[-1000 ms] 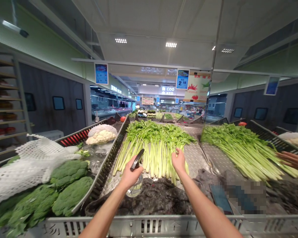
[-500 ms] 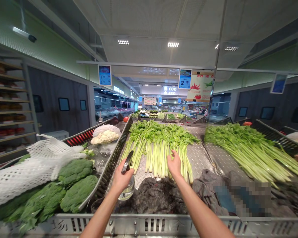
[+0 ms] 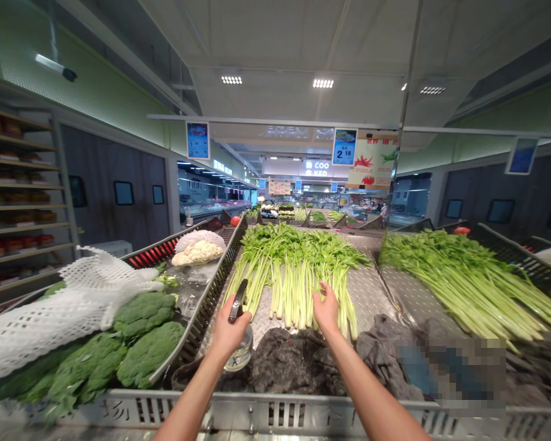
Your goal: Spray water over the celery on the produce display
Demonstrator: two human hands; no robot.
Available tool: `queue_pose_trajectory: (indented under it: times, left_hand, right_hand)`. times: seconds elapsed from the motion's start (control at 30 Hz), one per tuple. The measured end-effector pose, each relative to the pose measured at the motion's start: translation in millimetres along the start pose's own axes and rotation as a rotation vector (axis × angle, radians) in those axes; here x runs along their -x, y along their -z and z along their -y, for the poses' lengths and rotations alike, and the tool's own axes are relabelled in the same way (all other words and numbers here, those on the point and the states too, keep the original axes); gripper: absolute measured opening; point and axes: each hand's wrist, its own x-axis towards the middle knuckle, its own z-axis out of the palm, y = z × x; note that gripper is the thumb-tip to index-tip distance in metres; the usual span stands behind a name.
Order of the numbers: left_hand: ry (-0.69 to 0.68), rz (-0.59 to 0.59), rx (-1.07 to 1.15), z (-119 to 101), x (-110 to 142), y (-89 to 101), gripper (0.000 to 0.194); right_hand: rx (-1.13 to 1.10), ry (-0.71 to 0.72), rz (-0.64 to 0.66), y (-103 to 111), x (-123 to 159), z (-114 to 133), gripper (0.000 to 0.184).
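Observation:
My left hand is closed around a clear spray bottle with a dark trigger head, held over the near edge of a metal display tray. My right hand rests with fingers spread on the cut ends of a pile of green celery stalks lying on that tray. A dark damp cloth lies just below both hands.
Broccoli heads under white foam netting fill the left bin, with cauliflower behind. A mirror panel on the right reflects the celery. A perforated metal rail runs along the front. Shelves stand far left.
My right hand slid left along the stalk ends and settled flatter on them. My left hand with the bottle shifted slightly left and down. The view rose a little.

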Motion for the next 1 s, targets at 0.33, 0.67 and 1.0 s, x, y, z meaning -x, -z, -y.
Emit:
queue_pose_trajectory:
  times: [0.33,0.67,1.0]
  left_hand:
    - [-0.007,0.059,0.104,-26,3,-23.8,0.010]
    - [0.030,0.213,0.222,-36,15,-49.3,0.026]
    - [-0.016,0.261,0.256,-46,21,-67.6,0.028]
  right_hand:
    - [-0.005,0.009,-0.013,10,0,-6,0.044]
    - [0.024,-0.008,-0.019,28,-2,-10,0.045]
    - [0.015,0.001,-0.071,42,-15,-18,0.044]
